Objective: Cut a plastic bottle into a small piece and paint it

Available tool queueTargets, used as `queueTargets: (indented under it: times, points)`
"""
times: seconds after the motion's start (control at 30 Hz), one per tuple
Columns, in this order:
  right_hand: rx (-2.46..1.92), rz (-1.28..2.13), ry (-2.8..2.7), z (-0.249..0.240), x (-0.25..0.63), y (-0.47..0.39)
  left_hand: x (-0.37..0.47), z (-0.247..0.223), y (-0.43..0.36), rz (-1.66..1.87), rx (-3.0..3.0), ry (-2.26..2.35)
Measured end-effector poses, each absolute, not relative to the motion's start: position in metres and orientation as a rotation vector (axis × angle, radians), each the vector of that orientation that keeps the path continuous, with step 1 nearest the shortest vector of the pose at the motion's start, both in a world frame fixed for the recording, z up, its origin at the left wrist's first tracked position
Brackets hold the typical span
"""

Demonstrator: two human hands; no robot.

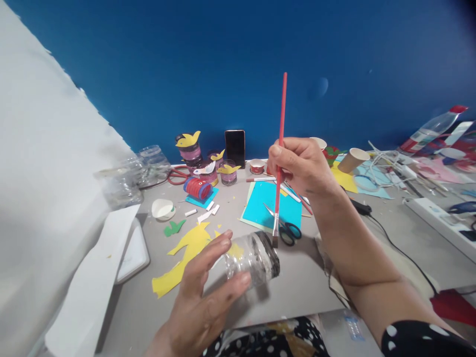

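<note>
My right hand (pixel 297 161) grips a red paintbrush (pixel 283 109) upright, bristles down. The dark bristles meet the black-painted end of a clear plastic bottle section (pixel 243 260). Thumb and fingers of my left hand (pixel 208 277) hold this section on its side above the table, its painted end turned to the right. Black paint rings that end, with a bare, clear band beside it. Just behind the brush tip lie black-handled scissors (pixel 290 233), partly over a blue paper sheet (pixel 256 203).
Yellow paper scraps (pixel 189 253) and a green cutout (pixel 174 228) lie left of the bottle section. Painted cups with yellow paper birds (pixel 228 172) stand by the blue wall, beside a phone (pixel 235 148). To the right are a cardboard tube (pixel 353 159), cables and a power strip (pixel 442 223).
</note>
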State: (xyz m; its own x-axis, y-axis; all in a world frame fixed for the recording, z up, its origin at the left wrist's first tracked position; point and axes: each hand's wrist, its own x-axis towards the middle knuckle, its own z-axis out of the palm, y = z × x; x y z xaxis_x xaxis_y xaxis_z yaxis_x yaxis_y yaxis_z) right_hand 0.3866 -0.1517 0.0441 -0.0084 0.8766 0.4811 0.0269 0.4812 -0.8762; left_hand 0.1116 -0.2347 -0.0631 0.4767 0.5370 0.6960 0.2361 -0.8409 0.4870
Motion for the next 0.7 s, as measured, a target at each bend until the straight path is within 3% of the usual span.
queueTargets:
  times: [0.7]
  points:
    - [-0.907,0.747,-1.493,0.047,0.386,-0.155,0.115,-0.053,-0.231,1.321,2.478,0.536]
